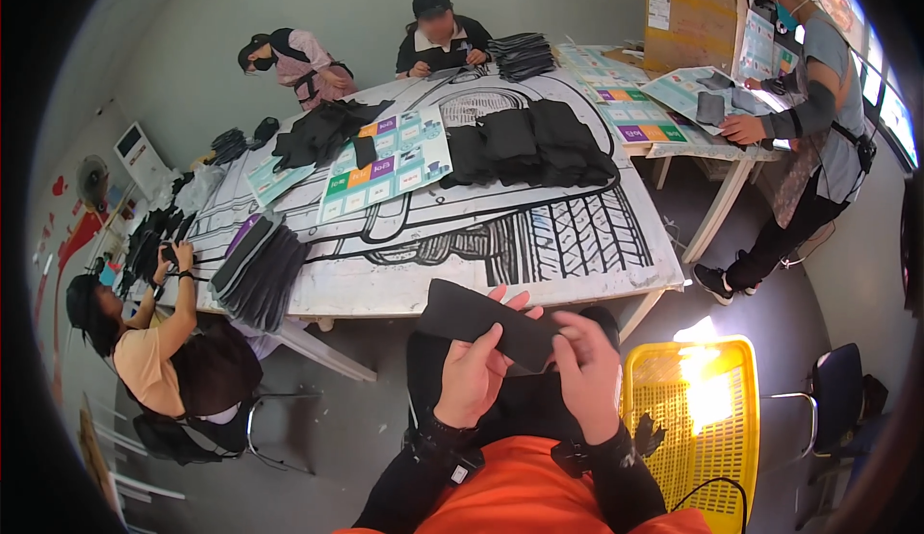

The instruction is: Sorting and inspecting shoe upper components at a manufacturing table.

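Observation:
A flat, folded black fabric piece (496, 330) lies slanted across my hands, above my lap. My left hand (474, 370) grips it from below, thumb on top and fingertips showing past its far edge. At the piece's right end is my right hand (589, 372), its thumb and bent fingers closed around the corner; the exact contact is partly hidden. The fabric looks smooth and plain, and I cannot tell what kind of article it is.
Ahead stands a large white table (385, 279) with black line drawings, bearing a fanned black fabric stack (258, 274), black piles (529, 144) and printed sheets (385, 164). A yellow plastic basket (640, 419) sits at my right. Several people work around the tables.

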Motion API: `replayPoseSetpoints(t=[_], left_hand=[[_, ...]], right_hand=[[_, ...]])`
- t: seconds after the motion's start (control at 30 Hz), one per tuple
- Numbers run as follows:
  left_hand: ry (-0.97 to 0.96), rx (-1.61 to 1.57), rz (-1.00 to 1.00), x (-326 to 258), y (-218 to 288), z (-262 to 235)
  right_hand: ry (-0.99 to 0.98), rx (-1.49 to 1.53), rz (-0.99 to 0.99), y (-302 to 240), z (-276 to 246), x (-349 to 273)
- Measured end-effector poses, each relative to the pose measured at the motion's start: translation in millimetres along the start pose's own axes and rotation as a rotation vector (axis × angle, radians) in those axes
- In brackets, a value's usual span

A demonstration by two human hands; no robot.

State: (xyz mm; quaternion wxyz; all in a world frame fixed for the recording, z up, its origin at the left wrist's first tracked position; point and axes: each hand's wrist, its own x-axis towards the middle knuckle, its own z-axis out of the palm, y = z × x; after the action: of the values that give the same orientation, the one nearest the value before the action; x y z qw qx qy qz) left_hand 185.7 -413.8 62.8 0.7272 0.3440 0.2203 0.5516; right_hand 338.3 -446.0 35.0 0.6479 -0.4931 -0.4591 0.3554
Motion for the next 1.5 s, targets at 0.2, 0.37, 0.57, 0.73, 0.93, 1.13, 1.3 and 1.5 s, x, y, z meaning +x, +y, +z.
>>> replayPoseSetpoints(t=[0.2, 0.37, 0.57, 0.73, 0.93, 1.13, 1.3, 1.5], left_hand=[[0.032, -0.063, -0.015, 1.5, 5.7, -10.3], [0.047, -0.105, 0.027, 4.1, 11.8, -19.0], [0.106, -0.071, -0.009, -10.9, 9.0, -11.6], [0.143, -0.019, -0.009, -9.4, 7.7, -30.9], [0.242, 0.072, 0.151, -14.4, 41.0, -55.1], [0.205, 0.057, 0.057, 9.8, 11.0, -50.5], [0.209, 0.063, 0.065, 0.8, 9.7, -40.1], [0.199, 0.031, -0.001, -1.7, -1.4, -45.2]], right_hand=[[-0.292, -0.652, -0.192, -43.7, -16.4, 9.1], [0.162, -0.624, -0.9, -79.6, -30.6, 10.9], [-0.082, -0.495, -0.314, -68.6, -23.9, -8.4], [-0.365, -1.339, -0.088, 6.8, -111.5, -16.4], [-0.566, -0.197, 0.323, 57.0, -280.0, -24.0], [0.08, 0.672, 0.117, 68.1, -318.3, -66.1], [-0.636, 1.094, -0.278, -51.1, -179.8, -44.6], [-1.537, 1.104, -0.546, -151.5, -72.1, -20.3]])
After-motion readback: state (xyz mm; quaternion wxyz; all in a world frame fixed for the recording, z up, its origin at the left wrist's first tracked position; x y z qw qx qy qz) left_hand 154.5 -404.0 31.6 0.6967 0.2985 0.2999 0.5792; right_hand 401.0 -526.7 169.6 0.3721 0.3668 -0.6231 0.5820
